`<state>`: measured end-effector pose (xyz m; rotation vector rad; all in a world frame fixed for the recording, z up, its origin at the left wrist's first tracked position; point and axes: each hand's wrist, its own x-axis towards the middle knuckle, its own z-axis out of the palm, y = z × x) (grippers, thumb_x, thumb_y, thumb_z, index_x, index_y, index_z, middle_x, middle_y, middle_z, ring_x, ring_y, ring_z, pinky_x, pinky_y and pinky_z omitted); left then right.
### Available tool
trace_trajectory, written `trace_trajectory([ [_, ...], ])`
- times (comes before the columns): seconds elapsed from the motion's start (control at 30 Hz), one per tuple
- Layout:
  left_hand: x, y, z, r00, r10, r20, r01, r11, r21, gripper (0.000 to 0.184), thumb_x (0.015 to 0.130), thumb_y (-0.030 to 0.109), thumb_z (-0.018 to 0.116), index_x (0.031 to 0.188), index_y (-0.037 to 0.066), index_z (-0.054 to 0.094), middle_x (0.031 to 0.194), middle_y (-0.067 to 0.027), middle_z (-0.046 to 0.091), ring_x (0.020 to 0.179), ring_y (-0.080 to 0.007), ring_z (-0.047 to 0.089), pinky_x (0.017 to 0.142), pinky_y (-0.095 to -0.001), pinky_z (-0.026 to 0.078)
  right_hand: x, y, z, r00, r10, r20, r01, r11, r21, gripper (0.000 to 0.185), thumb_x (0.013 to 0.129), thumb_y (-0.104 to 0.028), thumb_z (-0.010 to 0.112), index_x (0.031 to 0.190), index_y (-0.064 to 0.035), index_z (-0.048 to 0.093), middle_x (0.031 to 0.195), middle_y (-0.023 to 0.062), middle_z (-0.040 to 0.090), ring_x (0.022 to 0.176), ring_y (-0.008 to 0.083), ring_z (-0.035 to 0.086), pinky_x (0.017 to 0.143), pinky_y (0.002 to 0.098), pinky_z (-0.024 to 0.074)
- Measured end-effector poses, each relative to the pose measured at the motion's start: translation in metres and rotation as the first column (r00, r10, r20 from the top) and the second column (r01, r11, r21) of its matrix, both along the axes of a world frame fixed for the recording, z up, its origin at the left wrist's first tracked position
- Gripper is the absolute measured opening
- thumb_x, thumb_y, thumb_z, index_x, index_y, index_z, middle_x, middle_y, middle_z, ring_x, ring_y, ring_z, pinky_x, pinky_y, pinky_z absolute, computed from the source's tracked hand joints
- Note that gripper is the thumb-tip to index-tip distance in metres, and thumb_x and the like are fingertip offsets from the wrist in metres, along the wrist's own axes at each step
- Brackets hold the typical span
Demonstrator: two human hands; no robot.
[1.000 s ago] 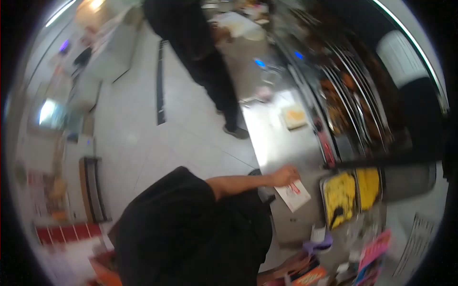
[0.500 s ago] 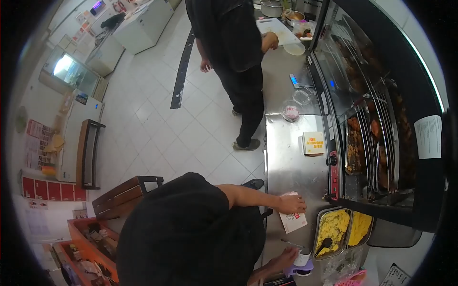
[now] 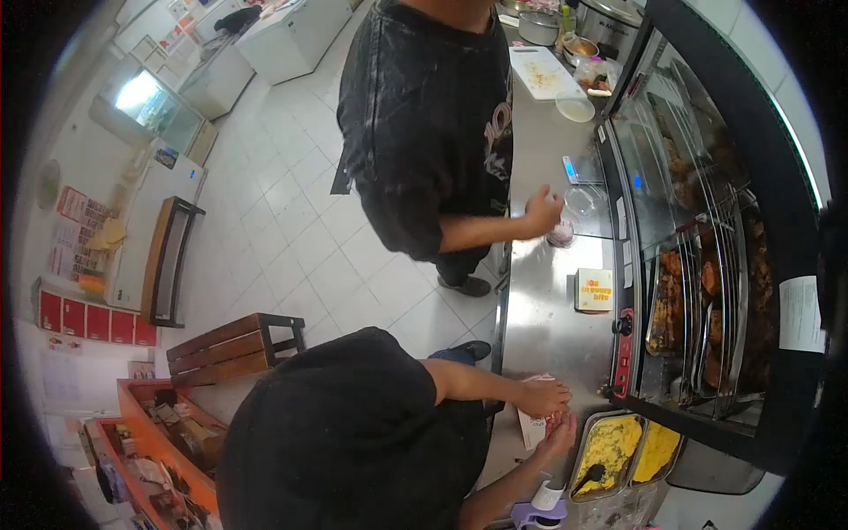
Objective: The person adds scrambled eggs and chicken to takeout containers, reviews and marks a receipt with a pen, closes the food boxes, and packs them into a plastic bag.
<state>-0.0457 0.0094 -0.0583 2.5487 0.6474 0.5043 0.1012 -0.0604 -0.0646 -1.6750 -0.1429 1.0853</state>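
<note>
A white cardboard box with red print (image 3: 533, 430) lies on the steel counter, mostly covered by my hands. My left hand (image 3: 542, 397) is over its upper part, fingers bent down around it. My right hand (image 3: 558, 433) meets the box's right edge close to the left fingertips, with its fingers drawn together. Whether something small is between the right fingers is hidden. Below my right wrist are a white roll (image 3: 548, 496) and a purple dispenser (image 3: 539, 514).
Trays of yellow food (image 3: 609, 452) stand right of my hands, below the glass warming cabinet (image 3: 698, 221). Farther up the steel counter (image 3: 558, 340) are a yellow-and-white box (image 3: 594, 290), a scale (image 3: 583, 170) and a cutting board (image 3: 545, 74). A co-worker (image 3: 424, 132) stands at the counter.
My right hand has moved up from the white roll to the box. My left hand stays on the box. The co-worker has turned and come closer, one hand now over the counter.
</note>
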Motion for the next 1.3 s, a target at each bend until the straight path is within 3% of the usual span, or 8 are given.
trace_trajectory([
  [0.23, 0.005, 0.014, -0.014, 0.969, -0.087, 0.23, 0.129, 0.976, -0.173, 0.025, 0.079, 0.026, 0.069, 0.095, 0.006, 0.069, 0.101, -0.0129, 0.062, 0.102, -0.0301, 0.058, 0.091, -0.0454, 0.044, -0.003, -0.028, 0.014, 0.914, 0.231, 0.334, -0.159, 0.96, -0.231, 0.054, 0.09, -0.022, 0.073, 0.136, -0.0025, 0.054, 0.074, 0.006, 0.066, 0.052, 0.0088, 0.053, 0.041, 0.0243, 0.0402],
  [0.33, 0.012, 0.02, -0.031, 0.98, 0.066, 0.186, 0.025, 0.895, -0.445, 0.033, 0.078, 0.036, 0.071, 0.093, 0.007, 0.073, 0.101, -0.0156, 0.066, 0.102, -0.0354, 0.058, 0.093, -0.047, 0.044, 0.002, -0.082, 0.037, 0.404, 0.396, 0.824, -0.235, 0.916, -0.325, 0.055, 0.085, -0.017, 0.074, 0.135, -0.0032, 0.056, 0.081, 0.0074, 0.065, 0.068, 0.0111, 0.057, 0.062, 0.028, 0.0486],
  [0.5, 0.038, 0.006, 0.024, 0.995, 0.09, -0.039, -0.093, 0.99, -0.109, 0.016, 0.078, 0.015, 0.071, 0.094, 0.011, 0.072, 0.102, -0.0125, 0.064, 0.092, -0.0303, 0.062, 0.08, -0.0436, 0.048, 0.036, -0.217, 0.069, 0.425, -0.196, 0.884, 0.572, 0.815, -0.094, 0.042, 0.092, -0.026, 0.069, 0.124, -0.0003, 0.063, 0.083, 0.0072, 0.065, 0.072, 0.016, 0.058, 0.067, 0.0309, 0.0476],
  [0.9, 0.197, -0.13, 0.003, 0.945, -0.315, -0.086, 0.296, 0.938, -0.181, 0.032, 0.085, 0.033, 0.073, 0.098, 0.004, 0.07, 0.101, -0.0148, 0.068, 0.103, -0.0324, 0.063, 0.087, -0.0412, 0.048, 0.104, -0.299, 0.015, 0.885, -0.387, 0.258, 0.432, 0.89, -0.146, 0.026, 0.095, -0.027, 0.068, 0.106, -0.0038, 0.07, 0.079, -0.0028, 0.056, 0.078, 0.0054, 0.054, 0.065, 0.0217, 0.0459],
  [1.0, 0.198, -0.133, 0.011, 0.88, -0.475, -0.026, 0.43, 0.817, -0.384, 0.027, 0.089, 0.028, 0.069, 0.101, 0.003, 0.068, 0.096, -0.0162, 0.07, 0.093, -0.0342, 0.065, 0.08, -0.0383, 0.05, 0.078, -0.302, 0.022, 0.815, -0.568, 0.114, 0.544, 0.818, 0.186, 0.023, 0.096, -0.022, 0.067, 0.106, -0.0004, 0.069, 0.084, -0.0013, 0.059, 0.085, 0.0097, 0.059, 0.075, 0.0231, 0.0503],
  [1.07, 0.17, -0.131, 0.046, 0.967, -0.203, 0.157, 0.25, 0.607, -0.754, 0.019, 0.092, 0.02, 0.065, 0.1, 0.003, 0.064, 0.084, -0.0142, 0.068, 0.079, -0.0294, 0.066, 0.068, -0.0347, 0.05, 0.067, -0.309, 0.014, 0.791, -0.603, 0.101, 0.547, 0.772, 0.323, 0.023, 0.096, -0.02, 0.067, 0.106, 0.0015, 0.068, 0.087, -0.0001, 0.061, 0.087, 0.0109, 0.06, 0.077, 0.0246, 0.0522],
  [1.23, 0.069, -0.079, 0.051, 0.936, 0.074, 0.345, 0.186, 0.728, -0.66, 0.041, 0.09, -0.004, 0.061, 0.126, 0.0, 0.043, 0.103, -0.0165, 0.067, 0.092, -0.0191, 0.067, 0.077, -0.031, 0.054, 0.04, -0.327, -0.037, 0.685, -0.492, 0.537, 0.636, 0.763, -0.112, 0.022, 0.09, -0.016, 0.074, 0.093, 0.0055, 0.07, 0.09, 0.0069, 0.066, 0.08, 0.0132, 0.061, 0.073, 0.0249, 0.0504],
  [1.3, 0.033, -0.059, 0.07, 0.944, 0.288, 0.163, -0.076, 0.669, -0.74, 0.043, 0.091, -0.006, 0.059, 0.13, -0.001, 0.04, 0.113, -0.0192, 0.064, 0.105, -0.0213, 0.065, 0.085, -0.033, 0.054, 0.024, -0.326, -0.048, 0.626, -0.75, 0.213, 0.757, 0.65, 0.063, 0.018, 0.087, -0.012, 0.076, 0.09, 0.0047, 0.071, 0.08, 0.0045, 0.066, 0.07, 0.0107, 0.059, 0.063, 0.0218, 0.0481],
])
